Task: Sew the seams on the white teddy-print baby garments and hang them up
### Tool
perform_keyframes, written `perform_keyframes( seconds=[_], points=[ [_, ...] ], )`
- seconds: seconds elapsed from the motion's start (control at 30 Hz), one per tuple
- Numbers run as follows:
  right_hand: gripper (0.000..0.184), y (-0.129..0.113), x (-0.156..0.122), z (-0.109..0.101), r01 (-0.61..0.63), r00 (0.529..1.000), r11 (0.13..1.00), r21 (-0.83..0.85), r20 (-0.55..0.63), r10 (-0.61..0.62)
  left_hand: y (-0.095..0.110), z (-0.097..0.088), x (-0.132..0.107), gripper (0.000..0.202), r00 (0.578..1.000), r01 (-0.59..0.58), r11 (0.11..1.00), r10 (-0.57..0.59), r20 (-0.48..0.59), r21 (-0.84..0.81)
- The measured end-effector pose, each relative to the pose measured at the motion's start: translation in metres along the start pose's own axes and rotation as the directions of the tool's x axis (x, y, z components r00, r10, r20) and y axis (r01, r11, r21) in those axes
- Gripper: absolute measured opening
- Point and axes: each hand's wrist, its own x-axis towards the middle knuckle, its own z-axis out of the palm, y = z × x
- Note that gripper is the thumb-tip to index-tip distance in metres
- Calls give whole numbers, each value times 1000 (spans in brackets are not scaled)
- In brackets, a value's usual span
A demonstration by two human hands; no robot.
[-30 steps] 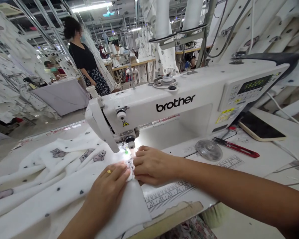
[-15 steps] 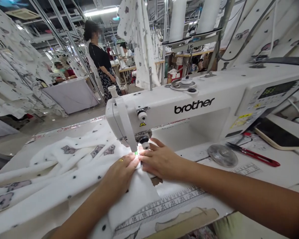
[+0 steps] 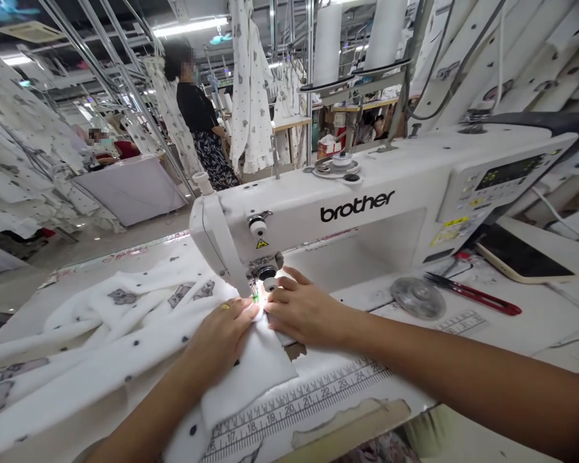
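A white Brother sewing machine (image 3: 367, 199) stands across the table. White printed fabric (image 3: 101, 347) is spread out to its left and runs under the needle area (image 3: 265, 286). My left hand (image 3: 222, 331), with a ring on it, lies flat on the fabric, fingertips at the presser foot. My right hand (image 3: 302, 312) rests on the fabric's edge just right of the needle, fingers extended and pressing down. Both hands touch the cloth side by side. The needle itself is mostly hidden by the fingers.
A ruler strip (image 3: 299, 408) runs along the table's front edge. Red thread snips (image 3: 473, 297) and a round metal disc (image 3: 417, 298) lie to the right, with a phone (image 3: 523, 260) behind. A person in black (image 3: 200, 128) stands at the back among hanging fabric.
The fabric and both hands have slid forward toward the needle, and my right fingers have flattened out. The view has shifted slightly.
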Motion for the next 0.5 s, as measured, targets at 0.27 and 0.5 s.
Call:
perform_keyframes(
  seconds=[0.27, 0.5],
  points=[
    [20, -3, -7, -5, 266, 964, 960, 86, -17, -266, 10, -12, 4, 31, 1000, -26, 998, 25, 4, 65],
    [20, -6, -8, -6, 377, 920, 917, 128, 59, -387, 8, -34, -15, 27, 986, 124, 971, -98, -132, 205]
  ],
)
